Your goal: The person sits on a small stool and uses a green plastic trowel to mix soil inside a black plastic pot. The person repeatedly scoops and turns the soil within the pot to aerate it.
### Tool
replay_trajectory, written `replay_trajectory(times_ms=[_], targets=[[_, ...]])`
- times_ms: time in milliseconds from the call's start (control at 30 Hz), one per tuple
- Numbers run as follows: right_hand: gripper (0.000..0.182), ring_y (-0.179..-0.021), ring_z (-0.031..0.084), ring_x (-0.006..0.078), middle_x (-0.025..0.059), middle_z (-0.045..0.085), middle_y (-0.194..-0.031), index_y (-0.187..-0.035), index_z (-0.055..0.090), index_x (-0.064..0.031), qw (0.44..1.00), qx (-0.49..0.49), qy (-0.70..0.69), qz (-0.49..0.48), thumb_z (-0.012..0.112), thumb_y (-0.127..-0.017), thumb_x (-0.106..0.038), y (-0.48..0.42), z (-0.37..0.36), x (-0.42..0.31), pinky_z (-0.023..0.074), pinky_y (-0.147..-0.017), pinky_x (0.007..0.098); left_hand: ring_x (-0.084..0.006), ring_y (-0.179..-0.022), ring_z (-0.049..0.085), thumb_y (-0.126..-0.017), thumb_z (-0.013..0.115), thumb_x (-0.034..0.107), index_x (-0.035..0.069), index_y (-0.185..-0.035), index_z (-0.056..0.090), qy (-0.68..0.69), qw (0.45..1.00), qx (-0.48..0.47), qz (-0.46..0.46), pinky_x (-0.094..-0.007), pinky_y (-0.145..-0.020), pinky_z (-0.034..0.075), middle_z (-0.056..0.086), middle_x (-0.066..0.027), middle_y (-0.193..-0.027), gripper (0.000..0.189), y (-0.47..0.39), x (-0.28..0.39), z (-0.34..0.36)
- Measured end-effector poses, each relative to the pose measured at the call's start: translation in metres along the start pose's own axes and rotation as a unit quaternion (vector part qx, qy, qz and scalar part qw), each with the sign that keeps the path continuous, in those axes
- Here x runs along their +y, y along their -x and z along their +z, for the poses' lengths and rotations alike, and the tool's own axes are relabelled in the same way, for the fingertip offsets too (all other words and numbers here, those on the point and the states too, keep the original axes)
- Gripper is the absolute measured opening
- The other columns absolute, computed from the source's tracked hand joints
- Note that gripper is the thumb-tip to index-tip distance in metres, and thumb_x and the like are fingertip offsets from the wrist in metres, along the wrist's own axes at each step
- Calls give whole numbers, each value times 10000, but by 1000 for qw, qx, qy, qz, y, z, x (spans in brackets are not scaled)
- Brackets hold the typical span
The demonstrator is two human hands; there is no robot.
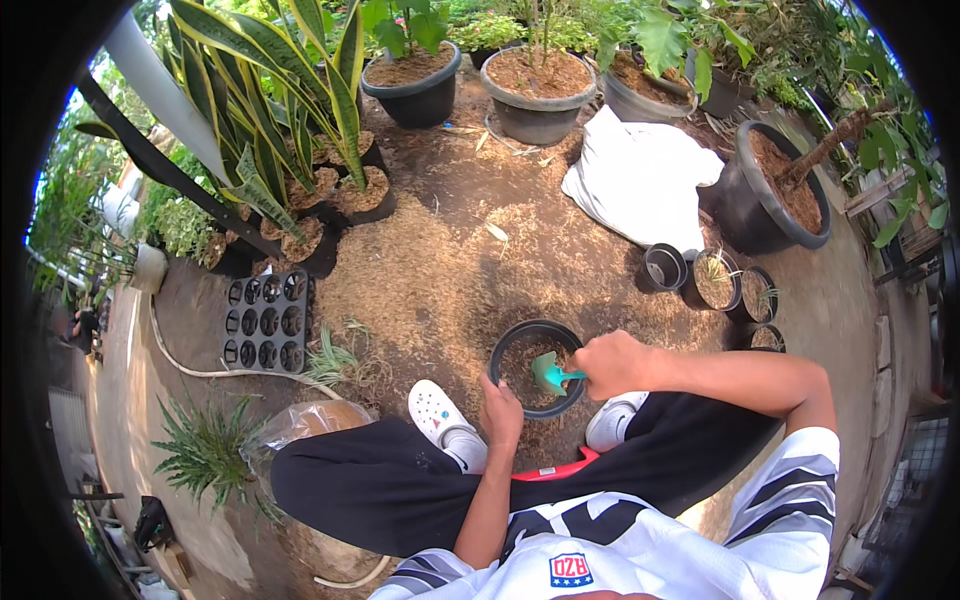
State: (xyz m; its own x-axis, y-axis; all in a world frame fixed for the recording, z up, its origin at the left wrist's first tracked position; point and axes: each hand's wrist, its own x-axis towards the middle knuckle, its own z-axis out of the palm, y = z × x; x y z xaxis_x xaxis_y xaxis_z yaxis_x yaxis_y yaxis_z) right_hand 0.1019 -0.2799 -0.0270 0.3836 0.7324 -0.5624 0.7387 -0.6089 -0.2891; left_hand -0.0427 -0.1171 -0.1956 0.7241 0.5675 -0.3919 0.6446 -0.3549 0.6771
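Note:
A round black plastic pot [536, 326] stands on the ground between my feet, with brown loose potting mix [517, 364] inside. My left hand [501, 414] grips the pot's near-left rim, the thumb over the edge. In my right hand [619, 365] is a green hand trowel [550, 373], held by its handle from the right. The trowel's blade is inside the pot, over the mix; whether its tip is sunk in cannot be made out.
A black seedling tray [267, 322], an uprooted spider plant [334, 360] and a hose [176, 362] lie left. Snake plants [300, 112] grow beyond. At right are a white sack [637, 172], several small pots [664, 266] and a large tilted-looking planter [750, 202]. A clear plastic bag [307, 420] touches my left knee.

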Motion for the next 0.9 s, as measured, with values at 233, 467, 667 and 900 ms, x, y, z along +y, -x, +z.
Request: replay_trajectory(times_ms=[233, 467, 667, 900], targets=[[470, -865, 747, 387, 200, 751, -856, -1166, 764, -97, 999, 23, -25, -18, 702, -710, -192, -4, 7, 6, 597, -727, 484, -421, -1473, 380, -1011, 613, 185, -75, -1529, 324, 88, 980, 132, 120, -480, -1206, 305, 352, -281, -1598, 648, 15, 34, -45], [497, -804, 735, 394, 201, 729, -792, -1184, 771, -131, 998, 45, -30, -14, 686, -694, -159, -4, 15, 11, 589, -671, 502, -332, -1375, 466, -1060, 466, 284, -44, -1415, 469, 392, 746, 372, 389, -506, -1156, 350, 531, -198, -1426, 483, 120, 119, -236], [511, -847, 738, 393, 203, 738, -831, -1215, 757, -129, 1000, 4, -28, 11, 690, -710, -168, -1, 10, 5, 595, -721, 492, -407, -1144, 657, -1093, 291, 442, -114, -1175, 656, 396, 632, 347, 569, -497, -973, 557, 680, -303, -1183, 669, 117, 131, -241], [507, -933, 745, 376, 198, 760, -933, -1233, 744, -105, 998, 6, -56, 11, 693, -735, -186, 3, 10, 8, 597, -765, 476, -391, -981, 682, -1067, 388, 435, -77, -1258, 517, 305, 780, 350, 420, -540, -1054, 455, 499, -106, -677, 561, 65, 101, -169]])
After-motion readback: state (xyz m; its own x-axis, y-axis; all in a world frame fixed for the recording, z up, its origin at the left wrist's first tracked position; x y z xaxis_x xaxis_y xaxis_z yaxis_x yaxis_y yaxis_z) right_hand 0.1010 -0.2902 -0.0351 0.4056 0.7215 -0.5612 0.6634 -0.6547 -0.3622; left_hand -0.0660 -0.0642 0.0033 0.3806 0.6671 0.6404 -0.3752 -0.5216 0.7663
